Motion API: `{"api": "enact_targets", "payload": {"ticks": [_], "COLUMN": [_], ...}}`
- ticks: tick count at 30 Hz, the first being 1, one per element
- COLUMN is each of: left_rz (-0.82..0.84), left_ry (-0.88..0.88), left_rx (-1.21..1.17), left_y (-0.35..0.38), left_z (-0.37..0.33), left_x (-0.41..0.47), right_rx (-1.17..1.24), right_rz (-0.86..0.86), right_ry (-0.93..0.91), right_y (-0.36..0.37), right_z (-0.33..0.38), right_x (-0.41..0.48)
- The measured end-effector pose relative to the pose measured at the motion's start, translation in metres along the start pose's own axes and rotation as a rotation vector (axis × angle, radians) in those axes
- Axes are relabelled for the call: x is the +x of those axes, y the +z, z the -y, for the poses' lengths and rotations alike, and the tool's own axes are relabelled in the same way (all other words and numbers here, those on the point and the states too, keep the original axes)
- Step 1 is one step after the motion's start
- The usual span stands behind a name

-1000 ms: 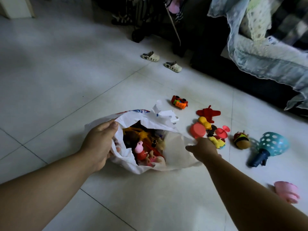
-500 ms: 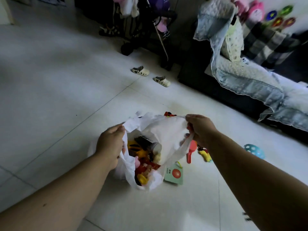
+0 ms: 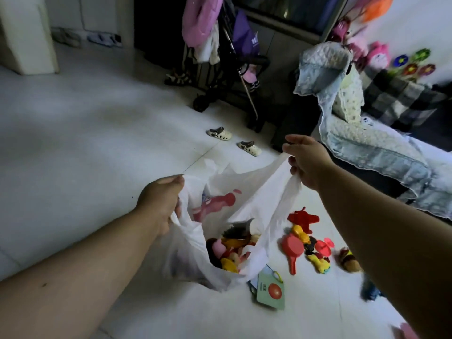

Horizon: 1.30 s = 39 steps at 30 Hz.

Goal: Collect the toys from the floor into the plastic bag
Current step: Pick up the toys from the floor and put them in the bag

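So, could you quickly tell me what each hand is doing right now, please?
Left hand: grips the plastic bag rim.
Right hand: grips the bag's handle.

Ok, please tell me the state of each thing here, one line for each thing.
plastic bag: mouth held open, toys inside.
left hand: grips the bag's left edge.
right hand: grips the bag's handle, higher up.
red toy plane: on the floor, outside the bag.
green card: flat on the floor beside the bag.

White plastic bag [image 3: 247,189], mouth held wide open, part-filled with colourful toys [image 3: 230,250].
Red and yellow plastic toys [image 3: 303,238] lie on the floor [image 3: 73,143] just beside it.
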<state>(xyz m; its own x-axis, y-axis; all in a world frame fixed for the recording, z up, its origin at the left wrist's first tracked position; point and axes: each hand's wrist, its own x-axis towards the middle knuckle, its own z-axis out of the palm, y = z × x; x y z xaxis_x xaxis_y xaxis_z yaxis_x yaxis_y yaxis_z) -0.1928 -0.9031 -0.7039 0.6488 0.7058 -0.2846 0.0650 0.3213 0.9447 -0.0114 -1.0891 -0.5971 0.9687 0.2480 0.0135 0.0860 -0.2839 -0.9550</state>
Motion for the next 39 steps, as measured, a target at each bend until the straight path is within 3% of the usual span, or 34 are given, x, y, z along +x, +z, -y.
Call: {"api": "enact_targets", "payload": {"ticks": [8,19,25,30,39], "left_rz": [-0.112,-0.375,-0.39,-0.369,-0.277], "left_ry": [0.046,0.047,0.077,0.12,0.094], "left_rx": [0.061,0.13,0.206,0.294,0.458], "left_y": [0.024,0.139,0.214,0.249,0.241], "left_z": [-0.021,-0.011,-0.052,-0.066,0.016], "left_x": [0.02,0.116,0.194,0.239,0.256], "right_rx": [0.084,0.02,0.086,0.073,-0.157], "right_rz": [0.094,0.417,0.504,0.447,0.444], "right_ry": [-0.089,-0.223,-0.28,-0.348,-0.303], "right_y": [-0.004,0.003,-0.001,-0.01,-0.011], "right_z": [-0.026,-0.039,-0.041,-0.046,-0.124], "right_x": [0.096,0.232,0.312,0.358,0.356]}}
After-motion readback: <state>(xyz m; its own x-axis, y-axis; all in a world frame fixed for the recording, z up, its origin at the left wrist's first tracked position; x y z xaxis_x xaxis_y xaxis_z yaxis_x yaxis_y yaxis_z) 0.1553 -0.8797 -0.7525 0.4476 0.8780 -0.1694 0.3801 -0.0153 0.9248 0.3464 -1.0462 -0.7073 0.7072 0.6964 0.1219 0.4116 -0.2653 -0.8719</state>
